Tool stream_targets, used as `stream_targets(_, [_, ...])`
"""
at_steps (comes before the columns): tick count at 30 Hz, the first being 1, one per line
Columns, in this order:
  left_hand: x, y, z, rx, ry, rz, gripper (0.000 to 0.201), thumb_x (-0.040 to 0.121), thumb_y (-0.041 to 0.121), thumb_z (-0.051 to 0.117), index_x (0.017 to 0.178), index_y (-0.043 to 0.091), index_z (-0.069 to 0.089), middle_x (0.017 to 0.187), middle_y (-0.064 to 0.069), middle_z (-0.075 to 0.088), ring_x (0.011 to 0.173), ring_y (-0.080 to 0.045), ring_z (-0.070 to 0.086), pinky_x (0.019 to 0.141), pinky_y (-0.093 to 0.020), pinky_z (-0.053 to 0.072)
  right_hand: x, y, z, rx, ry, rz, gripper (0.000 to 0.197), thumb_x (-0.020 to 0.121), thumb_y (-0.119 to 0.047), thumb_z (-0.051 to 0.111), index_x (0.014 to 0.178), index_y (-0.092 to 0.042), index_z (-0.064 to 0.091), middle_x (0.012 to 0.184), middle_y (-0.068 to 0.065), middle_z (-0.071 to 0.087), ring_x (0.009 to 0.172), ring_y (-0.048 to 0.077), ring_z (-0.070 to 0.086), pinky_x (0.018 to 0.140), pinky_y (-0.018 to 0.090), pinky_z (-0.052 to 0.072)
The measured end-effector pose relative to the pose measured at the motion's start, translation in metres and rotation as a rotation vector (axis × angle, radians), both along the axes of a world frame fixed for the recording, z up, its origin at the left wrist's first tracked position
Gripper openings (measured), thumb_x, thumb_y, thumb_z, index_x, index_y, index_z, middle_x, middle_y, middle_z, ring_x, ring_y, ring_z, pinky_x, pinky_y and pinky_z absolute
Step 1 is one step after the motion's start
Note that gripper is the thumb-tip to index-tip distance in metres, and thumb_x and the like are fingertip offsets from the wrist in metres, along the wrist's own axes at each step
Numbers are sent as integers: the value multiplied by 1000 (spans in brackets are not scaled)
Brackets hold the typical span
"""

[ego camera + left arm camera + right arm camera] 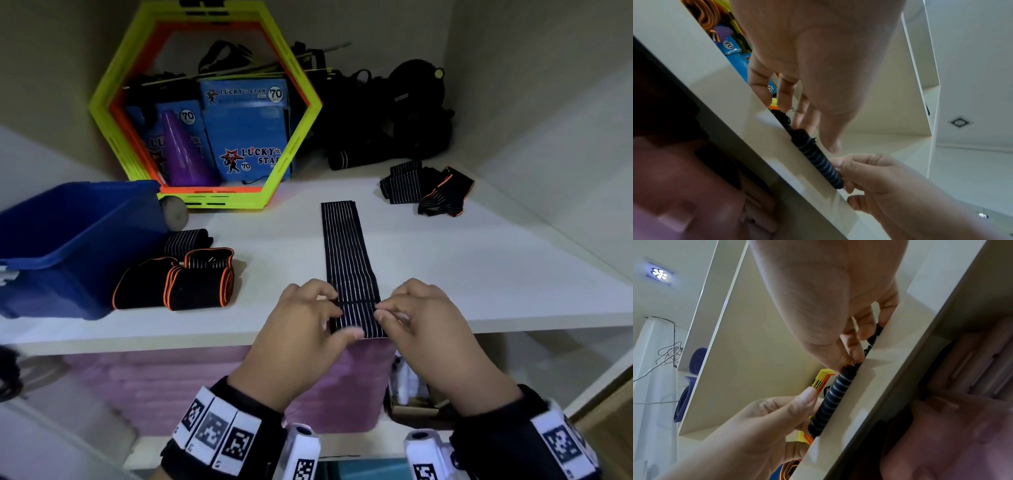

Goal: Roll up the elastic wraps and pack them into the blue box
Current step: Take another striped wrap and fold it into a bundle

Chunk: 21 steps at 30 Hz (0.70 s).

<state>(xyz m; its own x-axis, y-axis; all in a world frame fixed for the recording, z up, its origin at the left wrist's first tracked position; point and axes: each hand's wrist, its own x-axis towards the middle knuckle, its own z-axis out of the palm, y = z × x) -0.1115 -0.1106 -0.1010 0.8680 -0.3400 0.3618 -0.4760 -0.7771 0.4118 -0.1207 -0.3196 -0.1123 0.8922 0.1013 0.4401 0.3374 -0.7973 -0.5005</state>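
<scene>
- A striped elastic wrap (346, 253) lies flat on the white shelf (479, 260), running straight away from the person, its near end at the shelf's front edge, probably so it rolls evenly.
- The left hand (301, 329) and the right hand (421, 325) sit one at each side of that near end, which is turned over into a first short fold.
- The fingers (385, 310) of the right hand pinch the right edge of the fold; the left hand's thumb and fingers pinch the left edge, so both are narrow and holding the wrap.
- Gripping both edges looks meant to keep the roll square and tight as it starts.
- From the wrist views the started roll (818, 160) is a thin striped tube lying on the shelf's front edge between the two hands.
- The blue box (68, 240) stands at the left of the shelf, well apart from the hands, with orange-edged wraps (191, 281) lying just beside it.
- More loose wraps (428, 188) wait at the back right; most of the task seems left.
</scene>
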Motion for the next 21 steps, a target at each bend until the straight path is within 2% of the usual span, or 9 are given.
stream_targets(2, [-1,4,-1,77,53,-24,60,71,62,76,117,24,70,128,18,58,107,-6,45,92,-21,43,-2,-2,2,-40,32,52,46,80,-65,56,101,-28,74,106,-21,61,97,9,51,85,30,48])
stream_targets(4, [-3,7,-2,105,36,-34,59,72,49,82,124,28,64,128,21,59,107,-6,45,92,-21,42,-2,-5,3,-94,99,87,64,68,-74,61,112,-28,70,117,-24,60,102,7,51,91,28,45])
stream_targets(6, [-5,9,-4,50,10,-21,52,79,31,80,128,32,60,110,29,59,104,-6,46,90,-22,44,-1,-7,2,-112,122,105,59,67,-59,76,118,-30,67,119,-24,60,103,5,51,94,30,45])
stream_targets(8, [-6,9,-7,-53,24,8,50,86,20,74,131,34,57,99,40,48,104,-3,50,90,-18,44,0,-9,1,-81,83,109,45,75,-38,81,118,-33,67,113,-24,63,97,-4,50,89,24,44])
stream_targets(9, [-6,9,-8,-97,32,16,48,89,18,71,132,34,55,101,42,51,105,-1,52,90,-15,43,0,-9,1,-42,71,104,40,79,-28,79,117,-34,67,109,-24,64,92,-8,51,84,19,42])
stream_targets(11, [-3,9,-10,-189,52,33,44,92,18,68,130,33,52,102,33,67,99,1,57,83,-8,40,1,-7,1,82,84,62,32,86,-18,74,114,-32,69,102,-22,68,82,-16,53,77,12,39])
stream_targets(14, [2,8,-6,-347,137,98,33,94,25,66,124,29,53,81,17,74,76,3,61,70,-7,39,2,-2,1,229,120,-25,23,90,-24,70,111,-32,67,88,-21,70,79,-11,61,77,21,50])
stream_targets(16, [5,6,-2,-432,185,153,25,94,30,67,116,31,55,77,16,74,72,5,61,68,-13,41,3,1,0,263,120,-52,23,90,-26,68,112,-30,62,81,-19,71,79,-3,63,78,30,52])
stream_targets(21, [7,-1,4,-508,187,229,17,91,31,70,99,31,54,67,12,73,62,-1,62,61,-25,45,4,7,3,239,89,-72,35,91,-24,66,120,-34,48,72,-12,68,76,1,62,74,33,50])
